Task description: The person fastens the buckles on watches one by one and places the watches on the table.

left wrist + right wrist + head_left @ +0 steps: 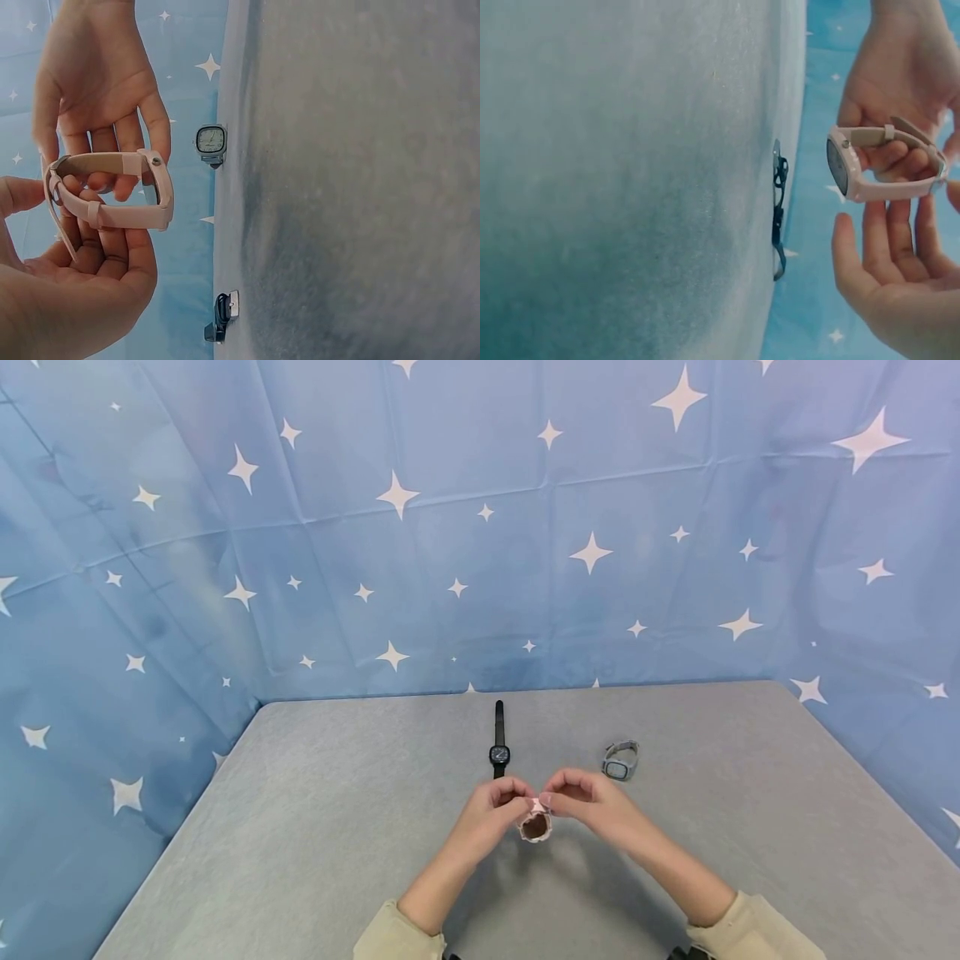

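In the head view, a pale pink wristwatch (536,827) is held up over the table between both hands, its strap bent round into a loop. My left hand (487,814) and right hand (592,802) pinch the strap at its buckle end, thumbs close together. The left wrist view shows the pink strap (124,215) with its loose tail sticking out past the buckle (54,178). Fingers of both hands curl beneath the loop. The pink watch's dial (838,166) faces away from the buckle, toward the table, in the right wrist view.
A black watch (499,755) lies stretched out on the grey table (337,827), just beyond my left hand. A grey-blue watch (619,768) with a looped strap sits beyond my right hand. Behind the table hangs a blue curtain (480,552) with white stars.
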{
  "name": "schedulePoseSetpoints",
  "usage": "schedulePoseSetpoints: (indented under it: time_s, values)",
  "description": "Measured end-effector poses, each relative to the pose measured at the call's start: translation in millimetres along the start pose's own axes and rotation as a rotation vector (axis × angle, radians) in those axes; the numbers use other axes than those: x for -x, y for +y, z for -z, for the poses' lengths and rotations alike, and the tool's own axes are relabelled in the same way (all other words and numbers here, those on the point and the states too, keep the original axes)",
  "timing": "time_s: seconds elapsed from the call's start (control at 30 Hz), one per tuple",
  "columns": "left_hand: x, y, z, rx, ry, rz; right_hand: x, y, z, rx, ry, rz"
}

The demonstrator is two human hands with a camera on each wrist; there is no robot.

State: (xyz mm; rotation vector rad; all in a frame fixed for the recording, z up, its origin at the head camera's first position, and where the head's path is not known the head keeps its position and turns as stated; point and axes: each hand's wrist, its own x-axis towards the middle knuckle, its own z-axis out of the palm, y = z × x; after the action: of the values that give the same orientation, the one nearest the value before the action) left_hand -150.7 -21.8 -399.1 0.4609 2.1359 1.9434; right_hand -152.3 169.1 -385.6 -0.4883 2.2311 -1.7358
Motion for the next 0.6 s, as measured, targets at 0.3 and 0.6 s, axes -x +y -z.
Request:
schedulePoseSetpoints:
  time_s: [0.3, 0.6]
  values:
    - [0.1, -1.4, 2.2, 0.038, 0.004, 0.034, 1.3, -1.5, 0.3, -0.028, -0.03, -0.017]
    - [1.0, -0.3, 4.2, 0.086, -0.009, 0.061, 1.6, -0.4, 0.1, -0.063, -0.045, 0.005]
